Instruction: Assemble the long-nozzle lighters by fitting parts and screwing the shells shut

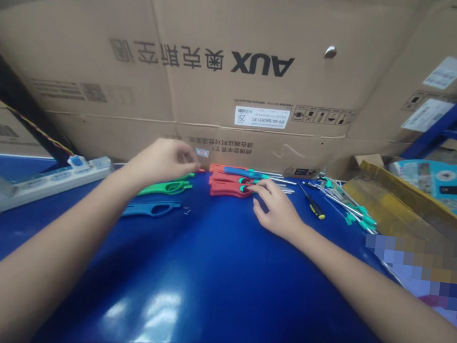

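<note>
My left hand (166, 160) is above the far left part of the blue table, its fingers curled together; whatever they hold, if anything, is too small to make out. Below it lie green handle pieces (164, 188) and a blue handle piece (152, 208). Several red handles (230, 189) with metal rods lie side by side in the middle, with a blue one (239, 171) among them. My right hand (272, 205) rests at the right end of the nearest red handle, its fingers around the teal and black part there. A small red piece (200, 170) lies near my left fingertips.
A black and yellow screwdriver (315, 206) lies right of my right hand, beside a pile of metal rods with teal ends (350, 207). A power strip (63, 177) is at the left. Large cardboard (179, 94) stands behind the table (208, 279); a yellow-edged box (413, 214) is at the right.
</note>
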Action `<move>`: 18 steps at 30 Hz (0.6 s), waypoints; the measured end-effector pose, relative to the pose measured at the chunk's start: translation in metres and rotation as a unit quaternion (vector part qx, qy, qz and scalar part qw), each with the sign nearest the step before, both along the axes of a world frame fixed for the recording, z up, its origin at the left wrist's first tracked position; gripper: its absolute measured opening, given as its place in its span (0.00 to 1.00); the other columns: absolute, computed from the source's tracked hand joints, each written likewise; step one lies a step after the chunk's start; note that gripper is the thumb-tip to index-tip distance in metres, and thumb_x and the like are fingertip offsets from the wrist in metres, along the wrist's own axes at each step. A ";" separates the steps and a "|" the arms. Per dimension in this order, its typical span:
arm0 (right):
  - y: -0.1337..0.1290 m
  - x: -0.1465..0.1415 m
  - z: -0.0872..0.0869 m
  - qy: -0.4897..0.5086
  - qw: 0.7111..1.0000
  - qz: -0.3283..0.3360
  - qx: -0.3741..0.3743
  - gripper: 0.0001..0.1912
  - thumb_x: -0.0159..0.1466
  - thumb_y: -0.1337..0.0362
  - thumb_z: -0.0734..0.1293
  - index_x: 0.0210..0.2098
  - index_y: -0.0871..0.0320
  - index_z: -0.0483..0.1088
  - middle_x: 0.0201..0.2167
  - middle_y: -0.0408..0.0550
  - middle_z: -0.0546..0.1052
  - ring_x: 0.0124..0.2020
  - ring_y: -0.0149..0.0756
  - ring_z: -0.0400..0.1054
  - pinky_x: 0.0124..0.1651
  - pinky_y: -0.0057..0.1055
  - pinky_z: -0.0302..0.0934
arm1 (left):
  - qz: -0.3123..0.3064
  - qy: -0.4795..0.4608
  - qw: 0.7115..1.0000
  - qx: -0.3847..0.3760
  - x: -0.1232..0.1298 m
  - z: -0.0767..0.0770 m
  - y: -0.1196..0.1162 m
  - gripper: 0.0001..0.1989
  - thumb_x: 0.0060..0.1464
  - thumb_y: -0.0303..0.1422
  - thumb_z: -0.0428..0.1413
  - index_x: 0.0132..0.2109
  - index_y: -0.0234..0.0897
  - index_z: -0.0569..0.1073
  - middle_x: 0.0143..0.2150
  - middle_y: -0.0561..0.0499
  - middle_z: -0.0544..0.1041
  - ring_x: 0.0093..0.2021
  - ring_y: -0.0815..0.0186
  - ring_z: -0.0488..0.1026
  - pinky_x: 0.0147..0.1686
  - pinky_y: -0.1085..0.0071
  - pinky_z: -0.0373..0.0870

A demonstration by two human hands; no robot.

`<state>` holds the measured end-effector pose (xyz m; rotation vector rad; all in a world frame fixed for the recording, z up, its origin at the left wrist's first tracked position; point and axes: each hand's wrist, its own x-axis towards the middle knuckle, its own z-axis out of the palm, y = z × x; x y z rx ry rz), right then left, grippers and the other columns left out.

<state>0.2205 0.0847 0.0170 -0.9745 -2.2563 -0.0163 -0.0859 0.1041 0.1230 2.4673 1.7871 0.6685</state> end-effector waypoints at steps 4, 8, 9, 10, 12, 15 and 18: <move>-0.032 -0.002 0.012 -0.144 0.985 -0.040 -0.089 0.11 0.68 0.66 0.62 0.49 0.55 0.70 0.48 0.53 0.76 0.43 0.43 0.73 0.40 0.36 0.64 | -0.016 0.137 0.980 -0.145 -0.039 -0.009 -0.028 0.20 0.42 0.40 0.65 0.46 0.44 0.80 0.42 0.51 0.82 0.40 0.55 0.78 0.41 0.64 0.73; -0.054 0.000 0.011 -0.198 0.967 -0.063 -0.147 0.03 0.66 0.65 0.63 0.35 0.56 0.67 0.33 0.48 0.77 0.29 0.39 0.70 0.26 0.33 0.49 | 0.000 0.142 0.974 -0.176 -0.074 -0.034 -0.048 0.23 0.40 0.35 0.62 0.48 0.42 0.78 0.45 0.48 0.82 0.42 0.53 0.79 0.42 0.62 0.74; -0.056 0.001 0.010 -0.205 0.964 -0.067 -0.156 0.05 0.67 0.65 0.63 0.33 0.56 0.66 0.31 0.48 0.76 0.28 0.38 0.69 0.26 0.32 0.46 | 0.006 0.140 0.974 -0.177 -0.080 -0.039 -0.050 0.23 0.40 0.33 0.61 0.48 0.42 0.78 0.46 0.47 0.82 0.44 0.51 0.79 0.43 0.61 0.75; -0.056 0.002 0.009 -0.210 0.962 -0.068 -0.162 0.07 0.68 0.64 0.62 0.32 0.56 0.65 0.30 0.48 0.76 0.27 0.38 0.68 0.26 0.32 0.44 | 0.012 0.137 0.975 -0.175 -0.086 -0.044 -0.051 0.24 0.38 0.31 0.59 0.47 0.42 0.78 0.46 0.46 0.82 0.45 0.50 0.79 0.44 0.61 0.75; -0.055 0.004 0.008 -0.217 0.960 -0.060 -0.169 0.08 0.69 0.64 0.61 0.32 0.56 0.64 0.31 0.49 0.75 0.28 0.37 0.68 0.27 0.32 0.44 | 0.023 0.126 0.978 -0.166 -0.094 -0.052 -0.051 0.25 0.35 0.29 0.57 0.45 0.43 0.78 0.46 0.45 0.82 0.47 0.49 0.79 0.45 0.60 0.75; -0.049 0.008 0.007 -0.220 0.959 -0.031 -0.176 0.09 0.70 0.64 0.60 0.32 0.55 0.63 0.32 0.47 0.74 0.29 0.35 0.67 0.28 0.31 0.45 | 0.027 0.095 0.984 -0.151 -0.097 -0.055 -0.051 0.24 0.32 0.27 0.55 0.42 0.45 0.79 0.43 0.49 0.83 0.44 0.53 0.79 0.44 0.64 0.74; -0.044 0.013 0.008 -0.215 0.959 -0.009 -0.185 0.11 0.71 0.61 0.60 0.31 0.55 0.62 0.31 0.44 0.74 0.28 0.33 0.65 0.29 0.30 0.47 | 0.076 0.050 0.991 -0.096 -0.095 -0.051 -0.052 0.20 0.30 0.27 0.56 0.36 0.46 0.81 0.35 0.58 0.83 0.35 0.62 0.79 0.38 0.72 0.74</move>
